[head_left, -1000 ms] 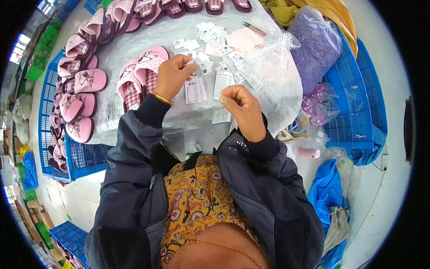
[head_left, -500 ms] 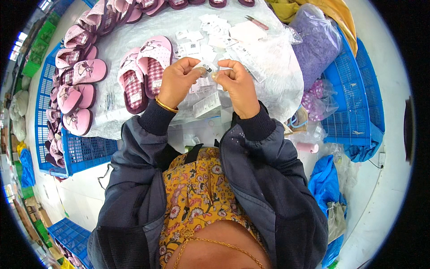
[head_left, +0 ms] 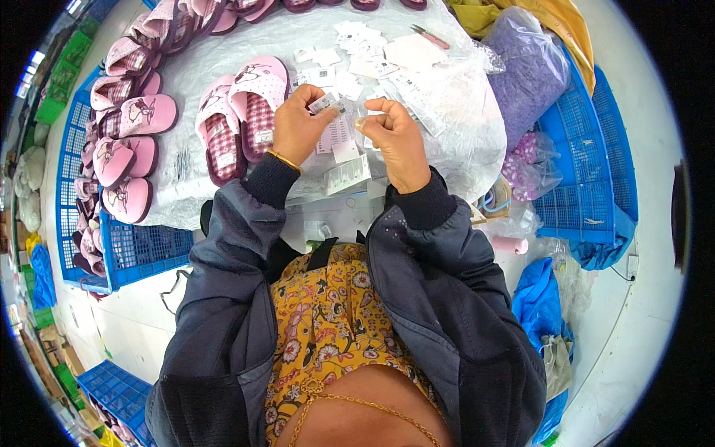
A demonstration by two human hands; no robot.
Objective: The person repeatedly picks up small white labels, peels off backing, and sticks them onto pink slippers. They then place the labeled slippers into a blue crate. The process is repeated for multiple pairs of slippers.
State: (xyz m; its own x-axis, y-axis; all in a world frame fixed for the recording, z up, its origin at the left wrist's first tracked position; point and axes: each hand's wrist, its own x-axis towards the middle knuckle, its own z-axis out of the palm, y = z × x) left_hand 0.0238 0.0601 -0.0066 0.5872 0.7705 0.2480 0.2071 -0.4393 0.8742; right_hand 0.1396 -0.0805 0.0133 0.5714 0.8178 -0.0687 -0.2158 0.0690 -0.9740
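Clock centred between the hands, 12 pointing away from the body.

Change over the last half second: the fingertips have drawn apart, leaving the small white printed card tag with the left hand alone. Left grip: thumb and forefinger closed on the tag. Right hand: thumb and forefinger nearly meeting; cannot tell whether anything thin lies between them. Inference: the two-handed part of working the tag has paused or finished.

Surface: table under wrinkled, whitish plastic sheeting. At 6, just below the tag, a white printed paper sheet; nearer the body, a white label strip. At 9, a pair of pink fabric slippers with checked insoles; farther out, similar pink slippers curve from 9 to 11. At 12, loose white paper cards; between 1 and 2, a slim red-handled tool.

Room: between 2 and 3, a clear plastic bag of purple material; between 3 and 4, a blue plastic mesh crate; at 4, a pink cylindrical spool.
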